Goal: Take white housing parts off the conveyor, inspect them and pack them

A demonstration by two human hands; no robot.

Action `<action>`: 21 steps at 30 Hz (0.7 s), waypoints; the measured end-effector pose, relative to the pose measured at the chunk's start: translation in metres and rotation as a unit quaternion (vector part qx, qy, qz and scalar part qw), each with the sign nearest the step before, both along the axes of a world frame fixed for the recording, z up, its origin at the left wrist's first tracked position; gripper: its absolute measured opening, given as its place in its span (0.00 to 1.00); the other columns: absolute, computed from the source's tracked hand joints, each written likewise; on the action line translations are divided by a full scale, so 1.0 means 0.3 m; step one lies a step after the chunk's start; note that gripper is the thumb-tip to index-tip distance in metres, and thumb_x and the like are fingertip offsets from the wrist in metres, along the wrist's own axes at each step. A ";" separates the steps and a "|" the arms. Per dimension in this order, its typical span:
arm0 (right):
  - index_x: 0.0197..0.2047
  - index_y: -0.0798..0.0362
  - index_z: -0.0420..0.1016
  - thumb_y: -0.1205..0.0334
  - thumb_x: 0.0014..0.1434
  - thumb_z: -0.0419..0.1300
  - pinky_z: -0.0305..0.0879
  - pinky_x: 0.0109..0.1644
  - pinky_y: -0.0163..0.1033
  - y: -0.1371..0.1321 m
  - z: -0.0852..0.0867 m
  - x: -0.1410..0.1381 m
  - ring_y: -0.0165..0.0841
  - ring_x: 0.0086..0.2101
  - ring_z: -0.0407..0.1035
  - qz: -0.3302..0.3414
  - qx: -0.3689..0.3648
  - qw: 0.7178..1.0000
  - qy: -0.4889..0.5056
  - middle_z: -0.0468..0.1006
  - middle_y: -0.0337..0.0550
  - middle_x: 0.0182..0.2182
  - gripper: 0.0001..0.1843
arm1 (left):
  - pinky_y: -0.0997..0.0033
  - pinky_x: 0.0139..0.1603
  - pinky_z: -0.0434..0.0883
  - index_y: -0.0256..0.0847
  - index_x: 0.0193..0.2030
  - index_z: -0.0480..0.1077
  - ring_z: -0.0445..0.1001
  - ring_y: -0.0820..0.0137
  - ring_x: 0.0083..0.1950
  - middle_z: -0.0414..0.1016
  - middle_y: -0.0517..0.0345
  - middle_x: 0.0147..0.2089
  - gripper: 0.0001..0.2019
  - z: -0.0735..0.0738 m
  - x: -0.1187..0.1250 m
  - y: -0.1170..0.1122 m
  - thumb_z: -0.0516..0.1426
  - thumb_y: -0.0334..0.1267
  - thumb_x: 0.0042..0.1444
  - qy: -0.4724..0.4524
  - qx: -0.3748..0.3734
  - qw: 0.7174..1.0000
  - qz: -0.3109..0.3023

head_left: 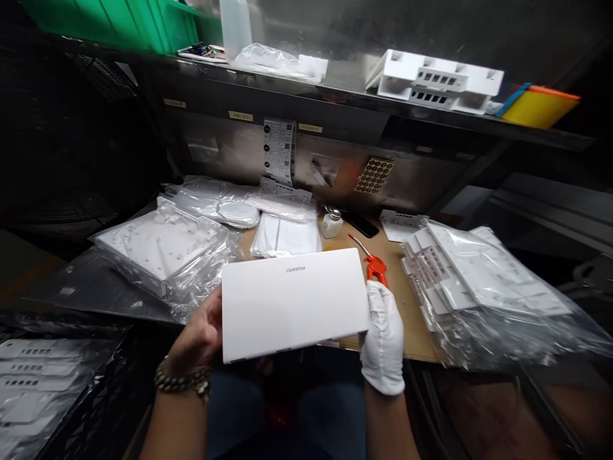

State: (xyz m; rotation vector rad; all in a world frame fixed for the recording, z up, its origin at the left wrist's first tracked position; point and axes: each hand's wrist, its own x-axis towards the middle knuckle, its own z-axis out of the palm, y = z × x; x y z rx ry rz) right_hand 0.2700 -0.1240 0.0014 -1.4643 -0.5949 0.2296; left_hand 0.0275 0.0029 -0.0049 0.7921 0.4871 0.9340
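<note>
I hold a flat white rectangular panel [292, 301] with small grey lettering near its far edge, level above my lap at the bench's front edge. My bare left hand [200, 335], with a beaded bracelet on the wrist, grips the panel's left edge, fingers underneath. My right hand [383, 335], in a white glove, clasps the panel's right edge. A red air blow gun [372, 262] lies on the bench just beyond the right hand.
Clear bags of white plastic parts lie left [160, 249] and right [474, 287] on the wooden bench [407, 313]. A small white bottle [331, 223] stands behind the panel. A shelf above carries white mouldings [433, 80], green bins [138, 19] and a yellow tray [539, 105].
</note>
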 end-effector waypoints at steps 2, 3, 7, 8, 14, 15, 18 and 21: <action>0.47 0.54 0.74 0.43 0.67 0.60 0.74 0.43 0.39 -0.002 -0.011 0.012 0.35 0.38 0.77 -0.025 0.022 0.999 -0.033 0.81 0.44 0.39 0.21 | 0.54 0.54 0.81 0.39 0.51 0.79 0.80 0.44 0.56 0.84 0.43 0.45 0.35 0.040 0.014 0.018 0.76 0.57 0.40 0.047 -0.021 0.999 0.006; 0.47 0.54 0.73 0.44 0.67 0.61 0.74 0.44 0.39 -0.003 -0.013 0.018 0.35 0.39 0.77 -0.026 0.042 0.998 -0.048 0.81 0.44 0.39 0.20 | 0.54 0.53 0.81 0.39 0.50 0.79 0.80 0.45 0.55 0.84 0.43 0.45 0.31 0.053 0.026 0.024 0.75 0.56 0.44 0.071 -0.036 0.997 0.017; 0.48 0.51 0.68 0.49 0.68 0.62 0.74 0.40 0.37 -0.018 -0.006 0.053 0.29 0.34 0.76 -0.044 0.105 0.992 -0.061 0.80 0.40 0.40 0.14 | 0.60 0.52 0.81 0.41 0.48 0.81 0.81 0.50 0.53 0.84 0.48 0.46 0.24 0.062 0.062 0.018 0.74 0.51 0.47 0.102 0.007 0.992 0.075; 0.48 0.50 0.68 0.50 0.69 0.61 0.73 0.36 0.35 -0.025 0.002 0.063 0.27 0.30 0.74 -0.053 0.108 0.991 -0.051 0.80 0.39 0.41 0.14 | 0.64 0.52 0.80 0.41 0.47 0.81 0.81 0.52 0.53 0.84 0.48 0.47 0.23 0.059 0.063 0.011 0.73 0.52 0.49 0.109 0.055 0.989 0.087; 0.48 0.49 0.67 0.44 0.66 0.63 0.60 0.18 0.29 -0.052 0.052 0.090 0.23 0.18 0.66 0.104 0.100 0.974 0.177 0.80 0.37 0.38 0.18 | 0.66 0.53 0.79 0.39 0.40 0.85 0.83 0.56 0.45 0.85 0.44 0.41 0.13 0.067 0.056 -0.026 0.69 0.47 0.57 0.131 0.293 0.944 0.078; 0.46 0.49 0.68 0.45 0.63 0.65 0.61 0.18 0.29 -0.051 0.055 0.090 0.24 0.19 0.67 0.117 0.100 0.965 0.211 0.78 0.35 0.34 0.19 | 0.65 0.54 0.79 0.39 0.40 0.85 0.83 0.56 0.45 0.85 0.44 0.41 0.12 0.071 0.060 -0.028 0.68 0.46 0.58 0.124 0.308 0.940 0.076; 0.41 0.52 0.72 0.49 0.56 0.70 0.67 0.21 0.30 -0.043 0.057 0.089 0.27 0.23 0.70 0.117 0.108 0.951 0.264 0.73 0.33 0.27 0.18 | 0.59 0.57 0.78 0.42 0.44 0.84 0.83 0.55 0.48 0.85 0.45 0.43 0.10 0.074 0.069 -0.023 0.65 0.44 0.63 0.105 0.366 0.923 0.050; 0.37 0.53 0.74 0.52 0.53 0.72 0.70 0.24 0.30 -0.040 0.048 0.090 0.27 0.23 0.70 0.116 0.124 0.944 0.285 0.74 0.33 0.27 0.17 | 0.53 0.62 0.75 0.45 0.49 0.83 0.82 0.54 0.53 0.85 0.47 0.46 0.10 0.070 0.065 -0.010 0.62 0.43 0.66 0.099 0.410 0.907 0.010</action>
